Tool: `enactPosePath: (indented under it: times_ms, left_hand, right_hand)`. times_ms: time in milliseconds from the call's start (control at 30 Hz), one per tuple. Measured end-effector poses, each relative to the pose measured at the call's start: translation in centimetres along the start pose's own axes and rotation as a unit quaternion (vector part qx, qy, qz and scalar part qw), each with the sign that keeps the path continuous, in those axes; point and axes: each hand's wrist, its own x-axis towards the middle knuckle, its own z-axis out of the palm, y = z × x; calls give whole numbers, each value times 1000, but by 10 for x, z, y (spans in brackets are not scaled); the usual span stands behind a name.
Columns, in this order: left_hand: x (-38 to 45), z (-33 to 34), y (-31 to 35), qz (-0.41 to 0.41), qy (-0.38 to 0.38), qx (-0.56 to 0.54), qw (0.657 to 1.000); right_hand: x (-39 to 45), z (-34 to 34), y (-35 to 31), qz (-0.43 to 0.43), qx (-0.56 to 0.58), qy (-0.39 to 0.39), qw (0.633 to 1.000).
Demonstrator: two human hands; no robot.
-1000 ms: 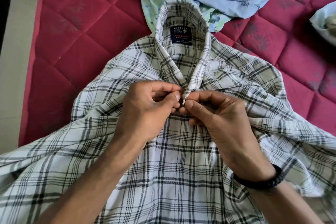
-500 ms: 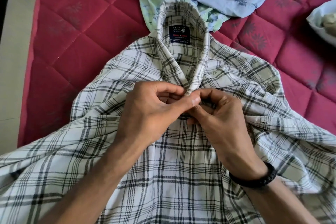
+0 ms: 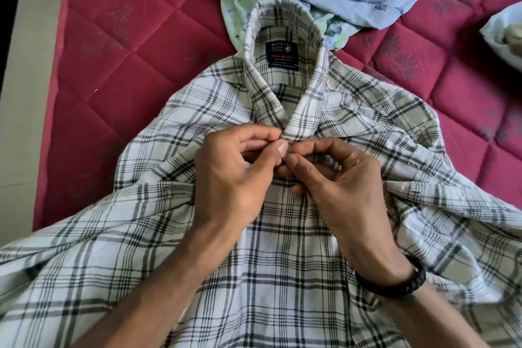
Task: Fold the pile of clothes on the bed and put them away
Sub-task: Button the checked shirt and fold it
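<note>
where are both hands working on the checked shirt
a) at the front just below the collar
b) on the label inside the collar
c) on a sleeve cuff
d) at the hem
a: the left hand and right hand pinch the checked shirt together at its front, just under the collar.

Both forearms were bare, with no sleeves in view. The right wrist wore a black braided wristband [image 3: 395,282], thick and rope-like, sitting just behind the right hand [image 3: 336,178]. The left hand [image 3: 231,172] carried no rings.
</note>
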Motion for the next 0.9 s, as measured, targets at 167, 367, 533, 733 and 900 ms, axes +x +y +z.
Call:
enactPosePath:
  times_ms: [167,367,533,733,900]
  left_hand:
    - [2,1,0,-45,-15,-76,996]
    - [10,-4,-1,-75,-67,-106,989]
    - [17,-9,2,-51,-115,-71,990]
    - [13,-9,12,32,-115,55,991]
    - [18,-14,15,205,2,318,926]
  right_hand:
    - [-1,4,1,-33,-35,14,999]
    - [-2,5,9,-176,-253,57,950]
    - [2,2,6,-226,-344,57,909]
    - [5,0,13,-250,-457,61,851]
    - [6,0,1,-263,-389,48,882]
